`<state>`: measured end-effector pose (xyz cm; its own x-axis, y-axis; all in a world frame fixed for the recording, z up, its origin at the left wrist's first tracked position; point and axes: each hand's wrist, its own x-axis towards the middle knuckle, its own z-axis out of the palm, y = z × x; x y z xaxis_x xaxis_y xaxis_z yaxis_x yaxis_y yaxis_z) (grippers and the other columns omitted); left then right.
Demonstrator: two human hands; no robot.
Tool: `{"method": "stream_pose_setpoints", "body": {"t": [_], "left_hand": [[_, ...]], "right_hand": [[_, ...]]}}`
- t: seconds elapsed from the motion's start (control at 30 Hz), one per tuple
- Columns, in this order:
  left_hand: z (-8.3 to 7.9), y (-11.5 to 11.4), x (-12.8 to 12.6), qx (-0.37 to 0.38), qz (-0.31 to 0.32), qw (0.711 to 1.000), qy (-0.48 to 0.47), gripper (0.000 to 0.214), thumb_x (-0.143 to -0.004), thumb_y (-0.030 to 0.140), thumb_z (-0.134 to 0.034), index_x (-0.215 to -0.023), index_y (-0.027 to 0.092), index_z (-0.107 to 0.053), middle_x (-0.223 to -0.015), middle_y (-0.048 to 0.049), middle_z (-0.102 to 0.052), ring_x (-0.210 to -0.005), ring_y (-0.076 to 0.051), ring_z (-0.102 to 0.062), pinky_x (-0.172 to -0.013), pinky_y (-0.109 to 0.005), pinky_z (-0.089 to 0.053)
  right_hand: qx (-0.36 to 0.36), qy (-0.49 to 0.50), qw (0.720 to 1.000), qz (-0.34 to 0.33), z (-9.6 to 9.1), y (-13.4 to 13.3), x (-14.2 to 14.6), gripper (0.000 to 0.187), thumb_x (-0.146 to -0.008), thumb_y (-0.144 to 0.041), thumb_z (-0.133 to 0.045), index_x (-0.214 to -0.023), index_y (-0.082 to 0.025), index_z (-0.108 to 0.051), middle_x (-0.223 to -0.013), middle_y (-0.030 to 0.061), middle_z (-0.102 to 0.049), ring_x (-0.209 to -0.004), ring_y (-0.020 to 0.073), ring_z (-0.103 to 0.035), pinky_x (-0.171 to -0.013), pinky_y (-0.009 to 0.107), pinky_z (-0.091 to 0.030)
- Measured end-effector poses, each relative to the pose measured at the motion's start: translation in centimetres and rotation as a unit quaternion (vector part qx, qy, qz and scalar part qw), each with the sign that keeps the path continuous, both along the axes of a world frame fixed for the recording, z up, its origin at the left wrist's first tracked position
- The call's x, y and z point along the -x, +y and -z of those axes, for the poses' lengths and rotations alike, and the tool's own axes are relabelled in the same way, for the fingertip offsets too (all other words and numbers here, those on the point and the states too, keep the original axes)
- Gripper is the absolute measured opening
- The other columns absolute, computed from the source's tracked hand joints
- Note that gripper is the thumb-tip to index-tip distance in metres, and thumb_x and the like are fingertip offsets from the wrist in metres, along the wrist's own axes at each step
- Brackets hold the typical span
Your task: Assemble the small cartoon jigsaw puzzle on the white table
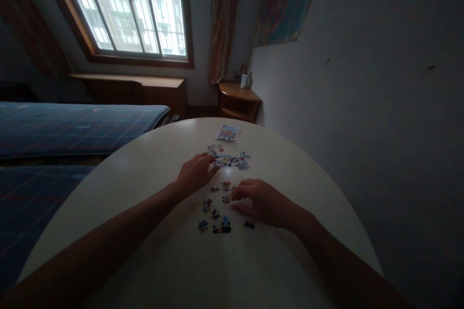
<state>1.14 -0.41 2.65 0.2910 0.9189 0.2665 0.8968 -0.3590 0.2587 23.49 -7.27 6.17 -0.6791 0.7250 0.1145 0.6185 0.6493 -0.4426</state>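
Several small jigsaw pieces lie on a round white table in front of me. My left hand [197, 172] reaches to the left edge of a loose heap of jigsaw pieces [230, 160], thumb and fingers apart, fingertips at the pieces. My right hand [260, 200] rests lower and to the right, fingers bent and thumb apart from them. Its fingertips are beside a small jigsaw piece [226, 199] and partly cover another. Nearer to me lie a few joined dark pieces [222, 228], with single pieces around them, one of them a dark piece [249, 224] on the right.
A small printed picture packet [228, 133] lies beyond the heap on the white table [174, 260]. Beds with a blue plaid cover [72, 125] stand to the left. A wooden corner shelf [239, 94] and a window [134, 9] are at the back; a wall runs along the right.
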Motion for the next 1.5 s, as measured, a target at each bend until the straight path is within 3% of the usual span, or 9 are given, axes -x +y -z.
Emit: {"method": "stream_pose_setpoints", "body": {"t": [0.33,0.6,0.9,1.0,1.13,1.23,1.3,1.4,1.5], "left_hand": [[0.5,2.5,-1.1,0.034,-0.021,0.999,-0.009,0.014,-0.087,0.031,-0.059,-0.092,0.021,-0.068,-0.102,-0.0067,-0.07,-0.095,-0.024,-0.065,-0.08,-0.032,-0.05],[0.2,2.9,0.1,0.026,0.047,0.998,-0.016,0.011,-0.089,0.023,-0.058,-0.097,0.019,-0.064,-0.095,-0.0046,-0.073,-0.084,-0.019,-0.067,-0.076,-0.027,-0.05],[-0.6,1.0,0.5,-0.055,0.063,0.996,-0.024,0.016,-0.091,0.012,-0.053,-0.102,0.02,-0.061,-0.103,-0.0081,-0.069,-0.099,-0.022,-0.065,-0.081,-0.031,-0.051],[-0.7,-0.4,-0.5,-0.074,0.044,0.992,-0.094,0.015,-0.09,0.014,-0.056,-0.104,0.019,-0.058,-0.095,-0.0049,-0.07,-0.087,-0.017,-0.067,-0.081,-0.029,-0.053],[-0.2,-1.8,-2.2,0.052,0.035,0.916,-0.396,0.013,-0.082,0.018,-0.062,-0.094,0.017,-0.058,-0.074,0.0004,-0.067,-0.067,-0.015,-0.067,-0.058,-0.024,-0.055],[-0.2,-2.3,-2.7,0.161,0.017,0.847,-0.506,0.009,-0.08,0.017,-0.063,-0.086,0.016,-0.057,-0.071,0.0,-0.065,-0.065,-0.015,-0.067,-0.05,-0.021,-0.055],[-0.5,-2.6,-2.8,0.205,0.016,0.818,-0.538,0.008,-0.079,0.016,-0.064,-0.081,0.015,-0.056,-0.071,0.0002,-0.065,-0.066,-0.014,-0.068,-0.052,-0.021,-0.056],[-0.8,-2.8,-2.6,0.23,0.029,0.801,-0.552,0.009,-0.08,0.018,-0.066,-0.081,0.014,-0.058,-0.076,-0.0007,-0.065,-0.071,-0.015,-0.07,-0.053,-0.02,-0.056],[-0.7,-2.7,-2.4,0.22,0.044,0.825,-0.519,0.011,-0.081,0.021,-0.065,-0.089,0.015,-0.061,-0.079,-0.0021,-0.066,-0.072,-0.017,-0.069,-0.048,-0.02,-0.054]], "right_hand": [[-0.001,-0.008,1.0,0.029,0.7,1.2,-0.8,0.011,-0.086,-0.025,-0.066,-0.091,-0.017,-0.072,-0.086,0.0046,-0.068,-0.074,0.0133,-0.06,-0.072,0.026,-0.044],[-0.009,-0.01,0.999,0.032,0.8,1.3,-0.6,0.011,-0.085,-0.024,-0.066,-0.091,-0.017,-0.072,-0.085,0.0044,-0.068,-0.074,0.0133,-0.06,-0.071,0.025,-0.044],[-0.063,0.041,0.99,0.118,1.8,1.7,0.3,0.011,-0.089,-0.024,-0.063,-0.093,-0.018,-0.071,-0.085,0.0046,-0.07,-0.075,0.0153,-0.062,-0.074,0.03,-0.046],[-0.121,0.086,0.978,0.15,2.7,1.8,1.4,0.017,-0.088,-0.024,-0.064,-0.105,-0.019,-0.068,-0.095,0.0064,-0.07,-0.083,0.0181,-0.063,-0.081,0.035,-0.047],[-0.183,0.147,0.963,0.135,3.8,2.0,2.9,0.029,-0.085,-0.024,-0.069,-0.112,-0.019,-0.064,-0.101,0.0074,-0.071,-0.085,0.0191,-0.064,-0.082,0.036,-0.049],[-0.205,0.159,0.955,0.143,4.0,2.1,3.3,0.023,-0.083,-0.022,-0.071,-0.105,-0.017,-0.067,-0.094,0.0066,-0.073,-0.079,0.0195,-0.065,-0.078,0.036,-0.05],[-0.206,0.161,0.953,0.153,3.9,2.2,3.3,0.016,-0.083,-0.022,-0.07,-0.098,-0.017,-0.069,-0.088,0.0062,-0.073,-0.077,0.0202,-0.066,-0.075,0.035,-0.051],[-0.157,0.199,0.951,0.178,3.5,2.3,3.1,0.01,-0.085,-0.022,-0.067,-0.094,-0.02,-0.071,-0.084,0.004,-0.074,-0.074,0.0182,-0.067,-0.073,0.032,-0.05],[-0.081,0.249,0.94,0.217,3.3,2.5,3.0,0.009,-0.084,-0.023,-0.067,-0.092,-0.021,-0.071,-0.08,0.0016,-0.074,-0.07,0.016,-0.067,-0.068,0.028,-0.05]]}}
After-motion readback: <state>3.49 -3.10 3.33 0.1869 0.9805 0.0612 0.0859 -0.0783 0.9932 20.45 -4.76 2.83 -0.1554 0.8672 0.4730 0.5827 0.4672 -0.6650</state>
